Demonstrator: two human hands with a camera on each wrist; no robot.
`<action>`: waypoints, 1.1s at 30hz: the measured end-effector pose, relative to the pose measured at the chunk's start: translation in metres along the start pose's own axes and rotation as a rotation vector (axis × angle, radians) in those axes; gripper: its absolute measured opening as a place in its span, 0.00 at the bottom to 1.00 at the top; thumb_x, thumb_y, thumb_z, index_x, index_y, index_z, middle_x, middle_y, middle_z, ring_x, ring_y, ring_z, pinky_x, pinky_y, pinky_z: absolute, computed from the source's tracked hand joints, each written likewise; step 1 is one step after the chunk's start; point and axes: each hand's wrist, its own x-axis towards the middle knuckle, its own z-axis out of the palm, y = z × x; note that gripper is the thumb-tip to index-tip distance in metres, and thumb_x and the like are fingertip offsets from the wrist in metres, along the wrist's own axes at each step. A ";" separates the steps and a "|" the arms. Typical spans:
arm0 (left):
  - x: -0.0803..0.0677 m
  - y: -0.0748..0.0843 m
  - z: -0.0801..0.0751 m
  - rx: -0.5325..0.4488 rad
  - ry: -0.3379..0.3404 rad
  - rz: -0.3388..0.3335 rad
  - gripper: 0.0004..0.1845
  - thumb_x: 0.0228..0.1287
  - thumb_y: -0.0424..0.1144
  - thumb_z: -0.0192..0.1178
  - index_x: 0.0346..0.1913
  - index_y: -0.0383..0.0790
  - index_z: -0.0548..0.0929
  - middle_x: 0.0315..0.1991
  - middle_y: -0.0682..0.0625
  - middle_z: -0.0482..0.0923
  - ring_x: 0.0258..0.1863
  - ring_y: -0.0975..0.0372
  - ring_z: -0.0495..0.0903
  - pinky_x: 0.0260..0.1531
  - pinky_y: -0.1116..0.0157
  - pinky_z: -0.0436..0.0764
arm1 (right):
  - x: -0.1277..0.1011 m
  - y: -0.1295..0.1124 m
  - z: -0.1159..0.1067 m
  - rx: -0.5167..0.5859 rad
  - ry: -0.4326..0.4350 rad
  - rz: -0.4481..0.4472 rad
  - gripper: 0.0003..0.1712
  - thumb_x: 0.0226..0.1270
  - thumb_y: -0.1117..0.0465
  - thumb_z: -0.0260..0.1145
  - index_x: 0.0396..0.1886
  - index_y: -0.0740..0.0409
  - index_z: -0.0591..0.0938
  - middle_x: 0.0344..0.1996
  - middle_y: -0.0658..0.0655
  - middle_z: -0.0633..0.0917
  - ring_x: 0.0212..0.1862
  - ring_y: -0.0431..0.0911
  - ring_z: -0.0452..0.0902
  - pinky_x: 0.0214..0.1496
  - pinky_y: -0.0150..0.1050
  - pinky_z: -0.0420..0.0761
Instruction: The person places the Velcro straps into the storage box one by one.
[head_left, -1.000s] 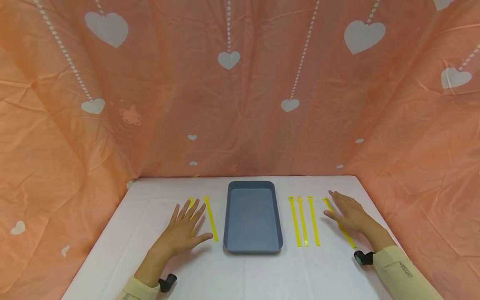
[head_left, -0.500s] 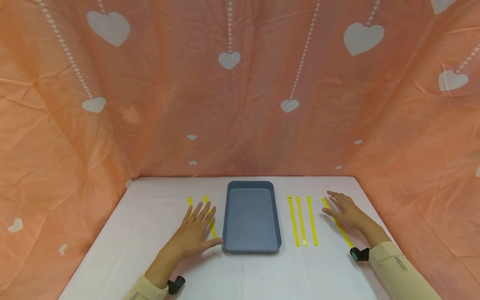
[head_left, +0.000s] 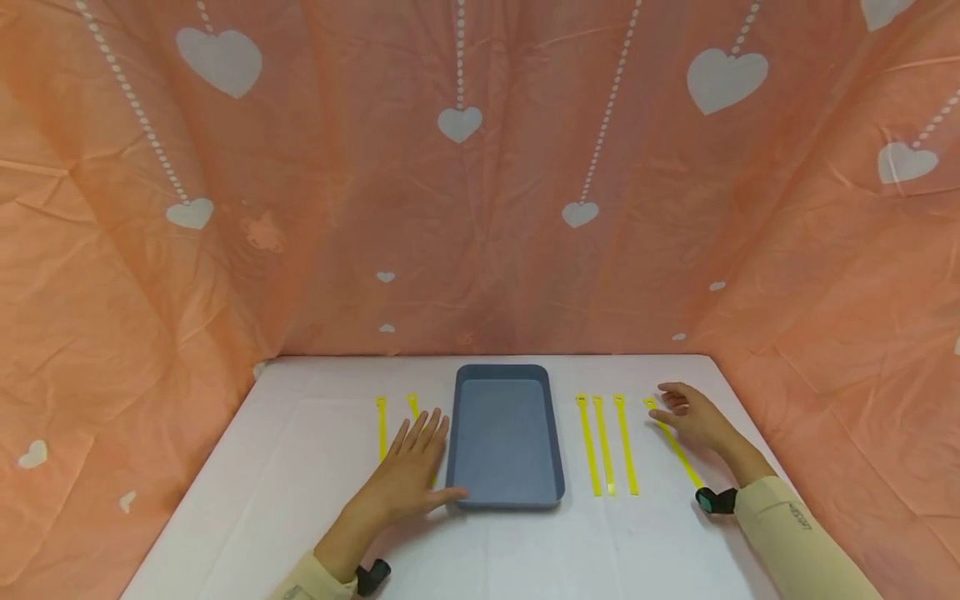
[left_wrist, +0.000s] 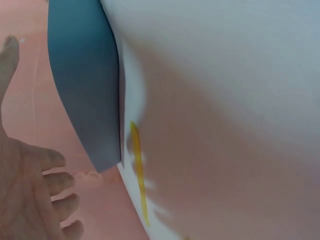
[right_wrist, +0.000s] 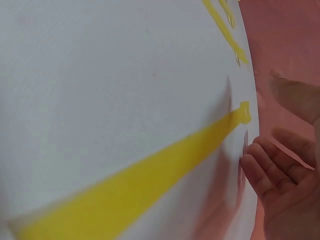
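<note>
A blue-grey rectangular tray [head_left: 506, 442] lies between the hands. My left hand [head_left: 405, 479] hovers at its left side, fingers straight, the thumb overlapping the tray's near left corner in the head view. Under that hand a yellow cable strap [left_wrist: 139, 170] with a slotted head is partly hidden; another yellow strap [head_left: 382, 429] lies farther left. My right hand [head_left: 697, 421] is over the slanted rightmost yellow strap [head_left: 682, 458]. Its fingers are loosely bent, thumb apart, near the strap's slotted head, and the right wrist view shows nothing between them.
Three more yellow straps [head_left: 606, 446] lie side by side just right of the tray. White cloth [head_left: 525, 558] covers the table. An orange-pink curtain [head_left: 480, 250] with white hearts encloses the back and both sides.
My left hand has moved right, up to the tray's left edge, uncovering the leftmost strap. My right hand has stayed near the slanted strap while its fingers bent inward.
</note>
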 end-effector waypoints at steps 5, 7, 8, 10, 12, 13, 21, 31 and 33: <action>0.005 0.009 0.001 -0.017 -0.014 -0.006 0.63 0.66 0.73 0.63 0.84 0.27 0.54 0.86 0.33 0.49 0.86 0.39 0.47 0.83 0.39 0.48 | 0.001 0.003 -0.002 0.035 0.006 0.032 0.37 0.75 0.54 0.75 0.71 0.75 0.73 0.54 0.69 0.84 0.56 0.61 0.80 0.60 0.53 0.83; 0.008 0.012 0.001 -0.038 -0.016 -0.004 0.63 0.66 0.73 0.64 0.84 0.26 0.54 0.86 0.33 0.49 0.86 0.39 0.47 0.83 0.38 0.48 | 0.000 0.005 -0.002 0.047 0.010 0.046 0.36 0.74 0.54 0.75 0.69 0.74 0.75 0.52 0.67 0.84 0.54 0.58 0.81 0.55 0.44 0.83; 0.009 0.014 0.002 -0.049 -0.019 -0.003 0.64 0.65 0.73 0.65 0.84 0.26 0.54 0.86 0.32 0.49 0.86 0.39 0.46 0.83 0.39 0.48 | 0.000 0.006 -0.003 0.053 0.009 0.047 0.35 0.74 0.55 0.75 0.69 0.74 0.75 0.52 0.67 0.85 0.53 0.56 0.81 0.53 0.40 0.83; 0.012 0.016 0.003 -0.062 -0.029 -0.003 0.64 0.65 0.73 0.65 0.85 0.26 0.53 0.86 0.33 0.48 0.86 0.40 0.45 0.83 0.39 0.48 | -0.001 0.009 -0.004 0.066 0.004 0.050 0.34 0.74 0.55 0.75 0.68 0.75 0.76 0.51 0.67 0.85 0.51 0.53 0.81 0.48 0.34 0.82; 0.015 0.018 0.005 -0.072 -0.035 -0.005 0.65 0.65 0.74 0.65 0.85 0.26 0.52 0.86 0.32 0.47 0.86 0.40 0.45 0.83 0.40 0.47 | -0.001 0.010 -0.004 0.083 0.002 0.056 0.33 0.75 0.55 0.75 0.67 0.75 0.77 0.51 0.66 0.86 0.50 0.51 0.81 0.46 0.30 0.81; 0.016 0.019 0.006 -0.070 -0.041 -0.007 0.66 0.65 0.75 0.64 0.85 0.27 0.52 0.86 0.33 0.47 0.86 0.40 0.44 0.83 0.40 0.47 | -0.001 0.010 -0.004 0.089 0.000 0.061 0.33 0.75 0.55 0.75 0.67 0.74 0.77 0.51 0.66 0.86 0.50 0.50 0.81 0.45 0.29 0.81; 0.020 0.021 0.013 -0.070 -0.073 -0.048 0.69 0.62 0.78 0.64 0.86 0.28 0.49 0.87 0.34 0.43 0.87 0.41 0.44 0.84 0.42 0.46 | 0.003 0.010 -0.002 0.137 -0.024 0.099 0.32 0.76 0.55 0.74 0.66 0.74 0.77 0.53 0.66 0.85 0.51 0.50 0.82 0.43 0.29 0.81; 0.021 0.022 0.019 -0.061 -0.072 -0.053 0.71 0.61 0.79 0.64 0.85 0.26 0.48 0.87 0.32 0.42 0.86 0.41 0.43 0.84 0.44 0.49 | 0.006 0.008 0.002 0.172 0.008 0.141 0.30 0.74 0.56 0.76 0.64 0.74 0.80 0.47 0.60 0.88 0.44 0.44 0.79 0.37 0.32 0.79; 0.021 0.022 0.019 -0.057 -0.075 -0.059 0.71 0.61 0.79 0.64 0.85 0.26 0.48 0.87 0.32 0.42 0.86 0.41 0.43 0.84 0.45 0.50 | 0.007 0.008 0.002 0.181 0.012 0.167 0.29 0.74 0.56 0.76 0.64 0.72 0.81 0.45 0.57 0.88 0.43 0.44 0.79 0.37 0.32 0.79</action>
